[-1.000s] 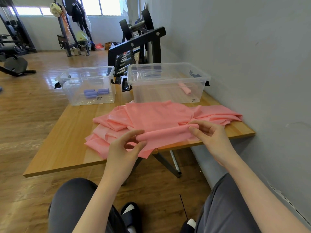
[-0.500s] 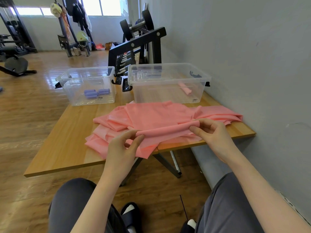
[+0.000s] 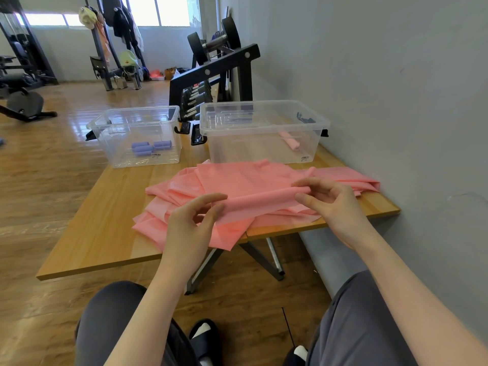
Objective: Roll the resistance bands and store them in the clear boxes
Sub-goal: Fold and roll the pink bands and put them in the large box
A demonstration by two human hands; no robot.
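Note:
A pile of pink resistance bands [image 3: 237,180] lies spread over the near right part of the wooden table [image 3: 105,233]. Its top band has a rolled near edge [image 3: 260,203]. My left hand [image 3: 190,223] pinches the left end of that roll between thumb and fingers. My right hand [image 3: 332,204] pinches the right end. Behind the pile stand two clear boxes. The left box [image 3: 137,136] holds several purple rolls [image 3: 150,147]. The right, larger box [image 3: 264,130] holds one pink roll [image 3: 290,142].
A grey wall [image 3: 396,101] runs close along the table's right side. A black dumbbell rack [image 3: 214,75] stands right behind the boxes. My knees are below the table's near edge. Gym machines and a coat stand are far back on the wooden floor.
Both hands have turned the band's near edge over, away from me, so the roll sits slightly higher on the pile and is a little thicker. The boxes have not moved.

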